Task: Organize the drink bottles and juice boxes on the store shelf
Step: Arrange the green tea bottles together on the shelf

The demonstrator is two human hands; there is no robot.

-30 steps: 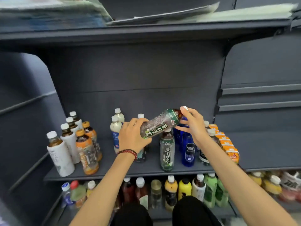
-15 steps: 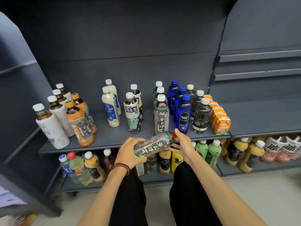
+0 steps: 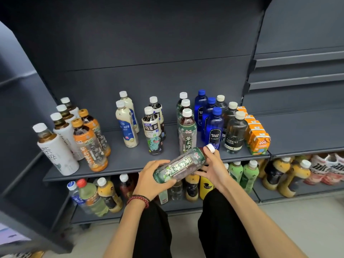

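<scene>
A green-labelled tea bottle [image 3: 181, 165] lies tilted between my hands, in front of the grey shelf [image 3: 128, 161]. My left hand [image 3: 151, 180] grips its base; my right hand [image 3: 214, 168] holds its neck near the white cap. Behind it on the shelf stands a row of three matching green tea bottles [image 3: 187, 130]. To the right of them are blue soda bottles [image 3: 214, 127], dark soda bottles [image 3: 235, 133] and orange juice boxes [image 3: 257, 138]. Oolong tea bottles [image 3: 153, 130], milky bottles [image 3: 127, 125], orange-labelled bottles [image 3: 91, 144] and white-wrapped bottles [image 3: 55, 151] stand further left.
A lower shelf [image 3: 173, 207] holds several mixed bottles, green, yellow and red ones among them. A bare shelf section [image 3: 305, 131] lies to the right. My knees in black trousers [image 3: 219, 222] are right below my hands. The shelf's left side panel [image 3: 22, 127] stands close.
The bottle and both hands have come down and back from above the shelf row to in front of the shelf edge. The view has tilted downward, so the upper shelf is gone.
</scene>
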